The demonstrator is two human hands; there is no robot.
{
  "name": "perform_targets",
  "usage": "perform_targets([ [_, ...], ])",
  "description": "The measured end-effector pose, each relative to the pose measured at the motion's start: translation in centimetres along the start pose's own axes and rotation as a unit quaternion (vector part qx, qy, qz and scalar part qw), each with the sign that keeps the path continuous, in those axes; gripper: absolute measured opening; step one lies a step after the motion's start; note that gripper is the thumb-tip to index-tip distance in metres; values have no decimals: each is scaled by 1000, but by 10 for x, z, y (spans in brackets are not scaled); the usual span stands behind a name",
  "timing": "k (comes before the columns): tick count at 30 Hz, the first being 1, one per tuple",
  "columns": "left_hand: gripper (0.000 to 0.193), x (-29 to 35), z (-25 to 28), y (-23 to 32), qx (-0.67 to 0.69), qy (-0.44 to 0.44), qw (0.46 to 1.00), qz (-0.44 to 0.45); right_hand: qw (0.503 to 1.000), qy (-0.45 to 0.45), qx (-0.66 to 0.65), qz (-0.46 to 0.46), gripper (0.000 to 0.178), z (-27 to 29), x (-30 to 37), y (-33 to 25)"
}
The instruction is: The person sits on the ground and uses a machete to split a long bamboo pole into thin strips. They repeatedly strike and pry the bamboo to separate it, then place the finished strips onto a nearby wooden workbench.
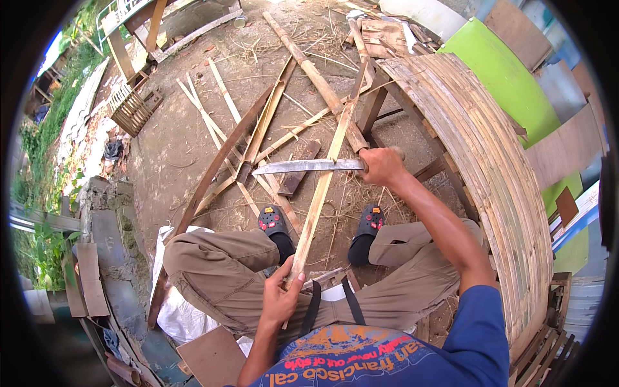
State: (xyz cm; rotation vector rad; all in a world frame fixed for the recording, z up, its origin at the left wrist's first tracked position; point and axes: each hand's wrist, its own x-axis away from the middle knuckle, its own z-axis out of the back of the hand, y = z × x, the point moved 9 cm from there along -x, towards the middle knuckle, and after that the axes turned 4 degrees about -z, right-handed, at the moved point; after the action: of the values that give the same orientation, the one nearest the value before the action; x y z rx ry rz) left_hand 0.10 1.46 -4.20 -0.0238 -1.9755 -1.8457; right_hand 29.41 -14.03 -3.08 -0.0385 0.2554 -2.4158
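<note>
My left hand (pixel 281 298) is closed around the near end of a long split bamboo strip (pixel 316 205), just above my lap. The strip slants away from me, its inner face pale. In my right hand (pixel 380 166) is a machete (pixel 303 166), gripped by its handle. Its blade points left and lies across the strip, roughly midway along; whether it cuts into the bamboo I cannot tell. A dark wooden block (pixel 290 185) lies on the ground below the blade. Beyond, a round bamboo pole (pixel 308 69) and a hollow split bamboo length (pixel 264 122) rest on the dirt.
A bamboo-slat bench (pixel 480 148) curves along my right side. At my left leg stands a dark, long curved plank (pixel 216 169). More bamboo strips (pixel 222 90) lie crossed on the ground. A slatted crate (pixel 127 109) sits far left, above a broken concrete wall (pixel 119 242).
</note>
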Motion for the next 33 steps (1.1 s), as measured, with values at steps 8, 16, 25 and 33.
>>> perform_targets([
  [8, 50, 10, 19, 3, -48, 30, 998, -36, 1000, 4, -19, 6, 26, -13, -20, 5],
  [16, 49, 10, 22, 12, -50, 44, 996, -63, 999, -3, -13, -35, 26, -26, -36, 14],
  [25, 48, 30, 36, 9, -30, 57, 997, -29, 998, -18, -17, -51, 25, -23, -49, 22],
  [33, 52, 47, 63, 11, -106, 61, 992, -23, 994, -48, -23, -93, 27, -28, -57, 61],
])
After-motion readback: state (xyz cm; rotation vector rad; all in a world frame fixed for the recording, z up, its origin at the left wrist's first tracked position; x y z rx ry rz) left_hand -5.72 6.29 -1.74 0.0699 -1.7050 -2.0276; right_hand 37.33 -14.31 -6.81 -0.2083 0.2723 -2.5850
